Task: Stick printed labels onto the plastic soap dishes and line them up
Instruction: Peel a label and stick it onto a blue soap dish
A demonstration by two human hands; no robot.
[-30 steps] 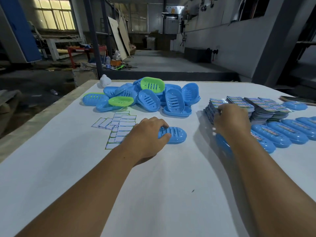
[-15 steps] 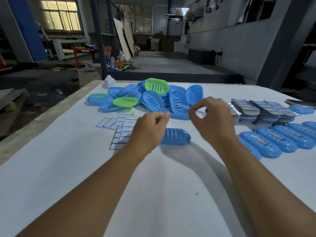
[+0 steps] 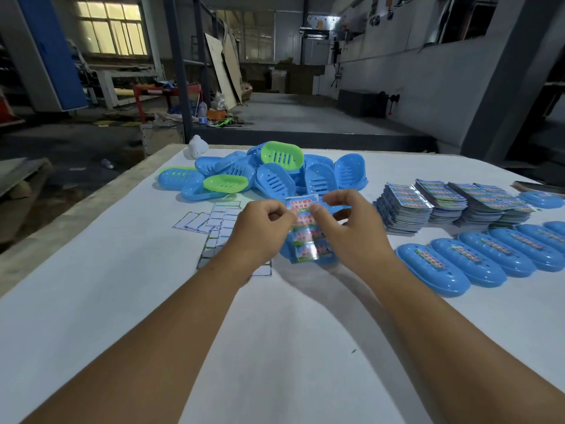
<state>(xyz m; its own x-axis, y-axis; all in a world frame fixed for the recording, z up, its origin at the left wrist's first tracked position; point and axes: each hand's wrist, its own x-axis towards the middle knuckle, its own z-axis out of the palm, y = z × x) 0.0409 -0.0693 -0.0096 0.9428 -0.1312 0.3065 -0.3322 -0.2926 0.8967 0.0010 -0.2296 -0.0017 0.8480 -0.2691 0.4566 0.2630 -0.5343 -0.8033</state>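
Note:
Both hands hold a glossy sheet of printed labels upright over the table's middle. My left hand pinches its left edge and my right hand pinches its upper right part. Under the sheet lies a blue soap dish, mostly hidden. A loose heap of blue and green soap dishes sits at the back. A row of labelled blue dishes lies at the right. Stacks of label sheets stand behind that row.
Used white backing sheets lie scattered left of my hands. A small white object sits at the table's far left corner. The white table has its left edge close by. A dark flat tool lies at the far right.
My right hand left the label stacks and brought a sheet to the middle. My left hand let go of the blue dish and now pinches the sheet.

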